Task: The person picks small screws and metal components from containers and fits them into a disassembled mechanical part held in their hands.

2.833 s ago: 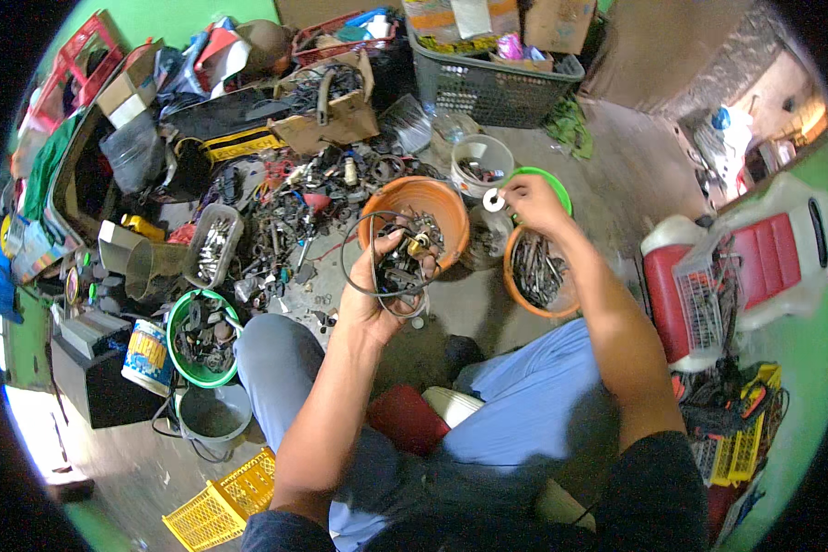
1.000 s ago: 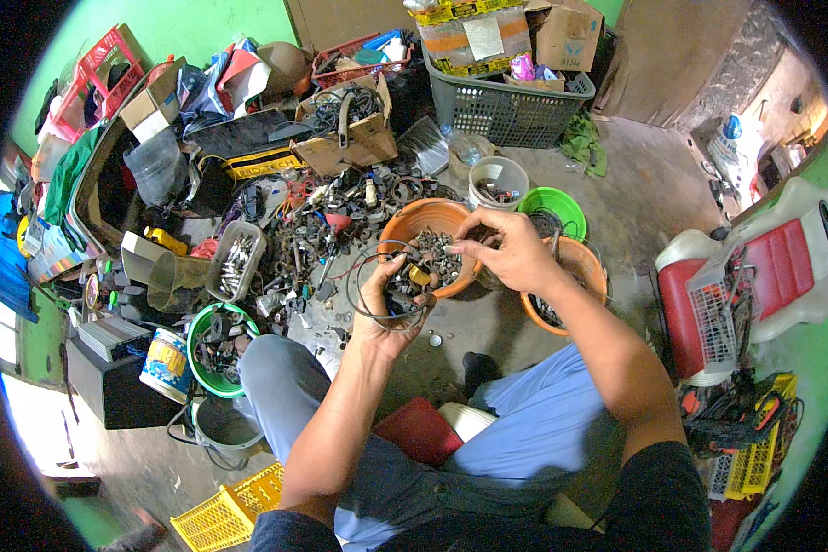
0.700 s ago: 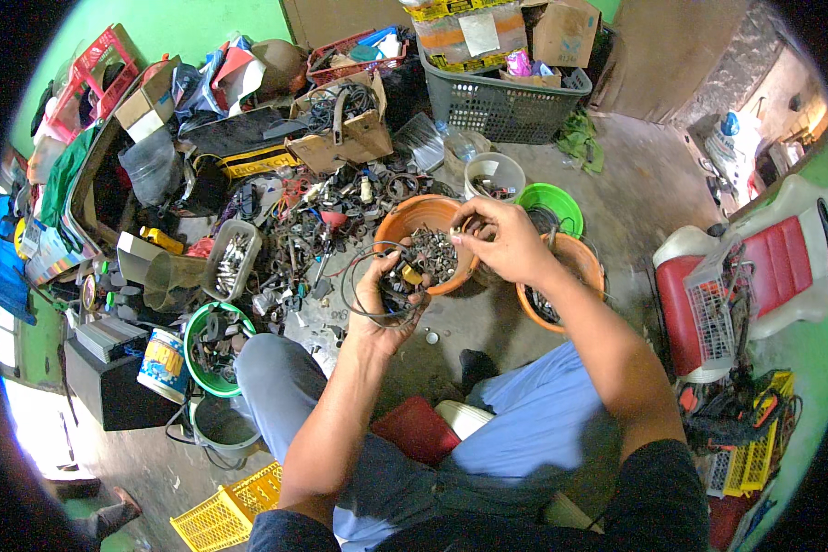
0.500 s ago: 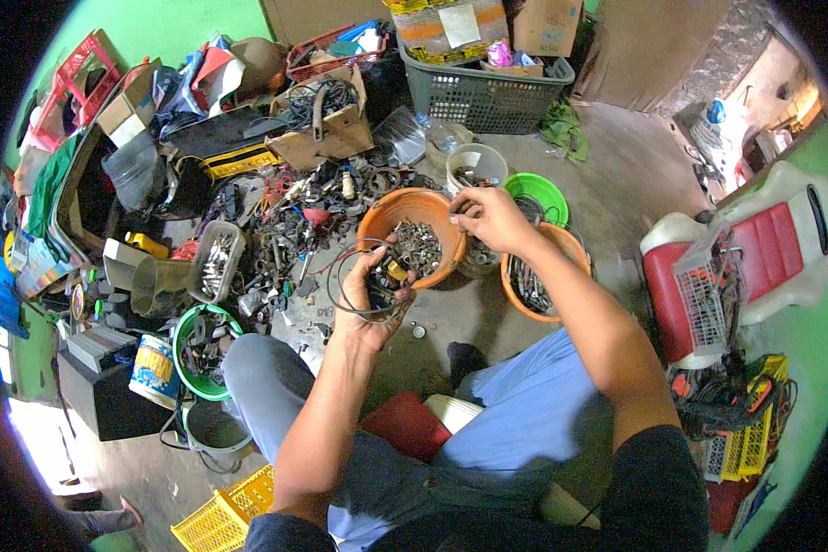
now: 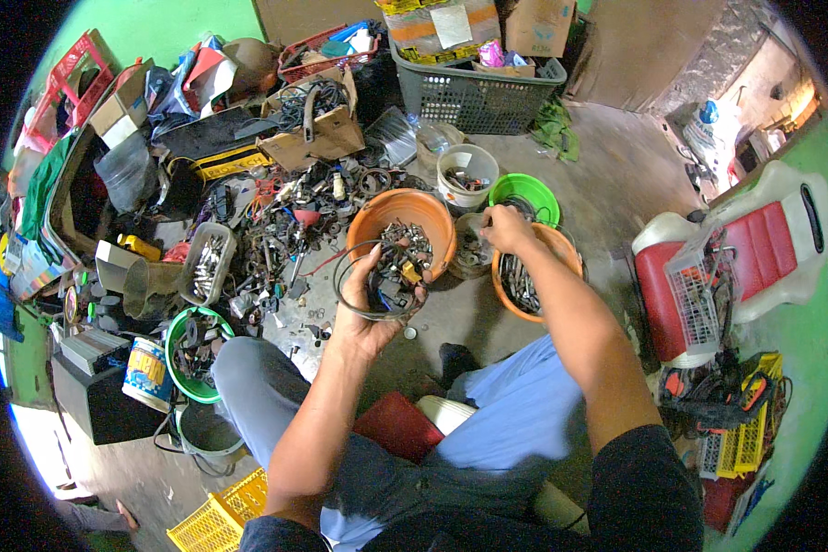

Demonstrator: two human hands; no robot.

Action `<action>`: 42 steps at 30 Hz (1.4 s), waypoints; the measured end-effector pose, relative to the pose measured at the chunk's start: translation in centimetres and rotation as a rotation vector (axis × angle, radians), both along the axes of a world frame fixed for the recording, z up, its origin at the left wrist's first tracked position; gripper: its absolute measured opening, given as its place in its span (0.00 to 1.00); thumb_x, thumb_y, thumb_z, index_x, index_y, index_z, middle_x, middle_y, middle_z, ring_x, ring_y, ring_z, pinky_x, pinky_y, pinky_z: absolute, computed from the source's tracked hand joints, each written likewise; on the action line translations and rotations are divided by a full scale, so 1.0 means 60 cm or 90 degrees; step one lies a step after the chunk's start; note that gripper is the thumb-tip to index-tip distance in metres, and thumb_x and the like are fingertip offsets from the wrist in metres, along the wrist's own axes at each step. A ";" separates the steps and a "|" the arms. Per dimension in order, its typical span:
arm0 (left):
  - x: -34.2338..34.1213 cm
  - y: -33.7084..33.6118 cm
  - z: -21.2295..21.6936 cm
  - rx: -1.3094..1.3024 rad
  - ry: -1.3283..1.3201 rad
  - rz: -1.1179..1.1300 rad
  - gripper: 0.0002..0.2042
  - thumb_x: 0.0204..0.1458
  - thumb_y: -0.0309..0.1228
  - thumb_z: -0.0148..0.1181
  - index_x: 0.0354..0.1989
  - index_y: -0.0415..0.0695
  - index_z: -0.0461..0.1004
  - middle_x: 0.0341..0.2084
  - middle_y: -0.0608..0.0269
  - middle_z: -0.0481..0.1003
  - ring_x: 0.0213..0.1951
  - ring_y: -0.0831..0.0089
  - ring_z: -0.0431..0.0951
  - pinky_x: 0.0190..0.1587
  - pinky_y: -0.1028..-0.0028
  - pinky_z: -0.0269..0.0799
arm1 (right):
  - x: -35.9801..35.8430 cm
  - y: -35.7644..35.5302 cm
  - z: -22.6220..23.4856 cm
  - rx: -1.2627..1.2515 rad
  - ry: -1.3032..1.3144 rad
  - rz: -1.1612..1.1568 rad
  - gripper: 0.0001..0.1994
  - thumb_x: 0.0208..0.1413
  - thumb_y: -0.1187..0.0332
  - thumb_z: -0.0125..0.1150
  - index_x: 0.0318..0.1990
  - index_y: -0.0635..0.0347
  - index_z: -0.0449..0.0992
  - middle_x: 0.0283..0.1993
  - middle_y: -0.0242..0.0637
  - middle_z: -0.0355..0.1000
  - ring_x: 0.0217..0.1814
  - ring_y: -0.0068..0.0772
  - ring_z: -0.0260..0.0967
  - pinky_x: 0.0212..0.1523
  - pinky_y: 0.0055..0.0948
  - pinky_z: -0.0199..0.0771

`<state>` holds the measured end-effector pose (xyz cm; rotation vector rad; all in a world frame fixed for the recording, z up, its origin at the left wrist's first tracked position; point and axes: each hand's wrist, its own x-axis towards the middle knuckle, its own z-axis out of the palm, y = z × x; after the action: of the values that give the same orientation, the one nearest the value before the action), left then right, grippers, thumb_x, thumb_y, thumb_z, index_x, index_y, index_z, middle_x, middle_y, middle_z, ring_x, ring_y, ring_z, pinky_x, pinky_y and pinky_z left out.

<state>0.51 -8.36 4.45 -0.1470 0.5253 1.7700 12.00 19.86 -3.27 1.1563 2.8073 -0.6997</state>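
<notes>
My left hand (image 5: 374, 308) is palm up, cupping a handful of small dark metal parts and a thin wire ring, held just in front of an orange bowl (image 5: 400, 229) full of nuts and bolts. My right hand (image 5: 505, 227) reaches out to the right, fingers pinched together over the rim of a second orange bowl (image 5: 563, 260) of metal pieces, next to a small container (image 5: 472, 254) of parts. What the fingers pinch is too small to see. A green bowl (image 5: 524, 193) and a white bucket (image 5: 465, 174) stand just beyond.
A heap of scrap metal parts (image 5: 285, 239) covers the floor to the left. A grey plastic basket (image 5: 474, 92) and cardboard boxes stand behind. A green tub (image 5: 193, 354) and paint can (image 5: 147, 373) sit by my left knee. A red and white seat (image 5: 754, 248) is at the right.
My right hand has moved from above the middle orange bowl rightward to the right orange bowl. My left hand stays cupped with its handful of parts.
</notes>
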 end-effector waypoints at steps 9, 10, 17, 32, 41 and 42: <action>-0.019 -0.018 0.017 0.110 -0.050 0.033 0.26 0.56 0.48 0.59 0.57 0.42 0.71 0.50 0.48 0.74 0.52 0.49 0.73 0.52 0.55 0.74 | -0.072 -0.086 0.127 0.069 0.301 0.196 0.11 0.57 0.64 0.64 0.39 0.63 0.80 0.36 0.53 0.78 0.38 0.54 0.78 0.41 0.46 0.77; -0.022 -0.026 0.020 0.103 -0.053 0.046 0.26 0.56 0.49 0.58 0.57 0.42 0.71 0.50 0.47 0.74 0.52 0.49 0.73 0.53 0.54 0.74 | -0.080 -0.108 0.149 0.045 0.333 0.226 0.11 0.58 0.64 0.63 0.39 0.63 0.80 0.36 0.53 0.78 0.38 0.53 0.78 0.41 0.45 0.77; -0.047 -0.072 0.036 0.144 0.000 0.090 0.30 0.57 0.53 0.53 0.60 0.43 0.69 0.53 0.48 0.74 0.54 0.47 0.74 0.56 0.52 0.72 | -0.119 -0.216 0.296 -0.093 0.428 0.312 0.09 0.57 0.69 0.64 0.40 0.66 0.79 0.36 0.48 0.79 0.37 0.42 0.79 0.37 0.34 0.75; -0.091 -0.179 0.063 0.073 0.113 0.261 0.22 0.60 0.44 0.53 0.57 0.45 0.71 0.51 0.54 0.77 0.48 0.57 0.79 0.47 0.61 0.77 | -0.227 -0.334 0.330 -0.061 0.489 0.590 0.08 0.55 0.68 0.65 0.37 0.64 0.81 0.37 0.47 0.78 0.40 0.49 0.77 0.43 0.40 0.76; -0.108 -0.248 0.058 0.029 0.178 0.283 0.20 0.64 0.49 0.49 0.53 0.47 0.73 0.44 0.58 0.79 0.43 0.61 0.80 0.38 0.63 0.79 | -0.253 -0.389 0.313 -0.070 0.476 0.626 0.08 0.56 0.68 0.62 0.39 0.61 0.81 0.37 0.46 0.77 0.41 0.48 0.77 0.44 0.40 0.76; -0.108 -0.249 0.063 0.006 0.199 0.280 0.20 0.64 0.50 0.48 0.53 0.48 0.73 0.44 0.59 0.79 0.43 0.62 0.80 0.38 0.63 0.79 | -0.252 -0.391 0.311 -0.086 0.470 0.626 0.08 0.56 0.68 0.62 0.40 0.60 0.81 0.38 0.45 0.77 0.42 0.47 0.77 0.45 0.40 0.76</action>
<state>-5.98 -23.32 8.21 0.0260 0.7508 2.2430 -3.13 -3.61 15.36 -0.6782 3.1744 -1.2860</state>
